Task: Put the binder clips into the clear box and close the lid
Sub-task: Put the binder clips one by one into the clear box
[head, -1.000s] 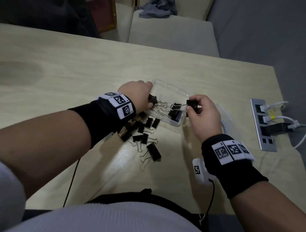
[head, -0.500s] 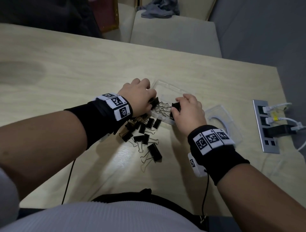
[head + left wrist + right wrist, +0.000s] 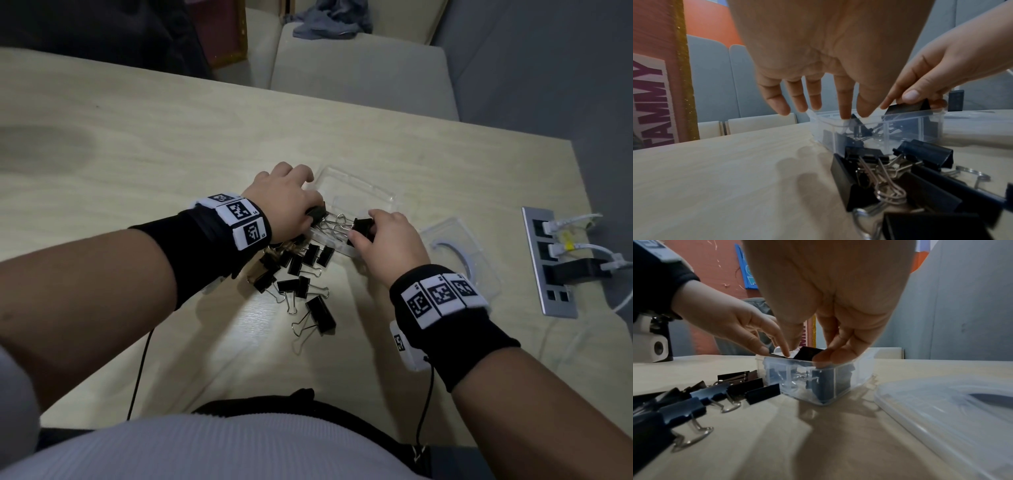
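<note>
- The right hand (image 3: 388, 245) pinches a black metal binder clip (image 3: 362, 226) between thumb and fingers at the rim of the small clear plastic box (image 3: 818, 378); the fingertips hide the clip's lower edge.
- The left hand (image 3: 284, 202) reaches into the box's left end with fingers fairly straight; thumb and forefinger seem to pinch another black clip (image 3: 317, 214), though the grip is partly hidden.
- Several clips already lie inside the box, blurred through its walls.
- A loose pile of black binder clips (image 3: 298, 274) lies on the pale wooden table (image 3: 137, 137) just beside the box, partly under the left wrist.
- The clear plastic lid (image 3: 941, 410) lies flat to the right, partly behind the right wrist.
</note>
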The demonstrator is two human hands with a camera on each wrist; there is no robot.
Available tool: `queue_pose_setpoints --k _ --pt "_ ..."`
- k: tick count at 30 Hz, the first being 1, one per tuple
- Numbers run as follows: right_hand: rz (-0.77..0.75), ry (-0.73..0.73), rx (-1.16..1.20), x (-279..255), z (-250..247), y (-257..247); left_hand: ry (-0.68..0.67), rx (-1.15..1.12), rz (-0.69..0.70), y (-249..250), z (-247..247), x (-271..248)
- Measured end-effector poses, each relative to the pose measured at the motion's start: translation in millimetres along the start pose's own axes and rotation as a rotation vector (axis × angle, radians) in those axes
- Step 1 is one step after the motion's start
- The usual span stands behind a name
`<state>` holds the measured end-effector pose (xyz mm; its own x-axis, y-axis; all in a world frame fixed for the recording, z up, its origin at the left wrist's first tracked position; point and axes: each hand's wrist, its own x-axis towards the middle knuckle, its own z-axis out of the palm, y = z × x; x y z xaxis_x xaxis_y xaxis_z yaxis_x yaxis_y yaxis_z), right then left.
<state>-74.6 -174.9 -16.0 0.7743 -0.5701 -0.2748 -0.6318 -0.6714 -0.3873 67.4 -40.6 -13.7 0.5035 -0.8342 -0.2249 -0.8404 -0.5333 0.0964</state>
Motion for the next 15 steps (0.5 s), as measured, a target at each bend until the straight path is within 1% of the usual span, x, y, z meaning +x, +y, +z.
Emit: queue_pose_setpoints --k 3,5,6,8,10,13,14,15 --pt "-0.026 0.095 0.082 -10.7 -0.7 3.2 0.051 -0.066 -0.02 -3.7 -1.1 -6.4" --pt "-0.128 0.148 0.104 -21.8 -0.5 5.1 0.104 -0.122 -0.02 -7.5 -1.4 -13.2" --pt "-0.202 0.139 0.097 -28.4 0.6 5.7 0.113 -0.136 -0.011 -9.6 -1.6 -17.3" --pt "-0.349 0.045 0.026 -42.5 5.8 5.6 0.057 -0.149 0.002 -15.2 -1.9 -26.4" --pt "-0.453 -0.105 -0.074 -55.2 15.9 6.3 -0.05 -0.165 0.027 -21.2 0.5 -37.1" --pt "-0.504 -0.353 -0.19 -67.9 31.9 9.8 -0.174 -0.15 0.128 -25.7 9.4 -54.8" --pt "-0.496 -0.403 -0.213 -70.5 36.0 11.1 -0.21 -0.132 0.16 -24.9 12.8 -59.5" --pt "-0.485 -0.423 -0.227 -72.4 39.0 12.1 -0.239 -0.111 0.191 -23.4 16.3 -63.4"
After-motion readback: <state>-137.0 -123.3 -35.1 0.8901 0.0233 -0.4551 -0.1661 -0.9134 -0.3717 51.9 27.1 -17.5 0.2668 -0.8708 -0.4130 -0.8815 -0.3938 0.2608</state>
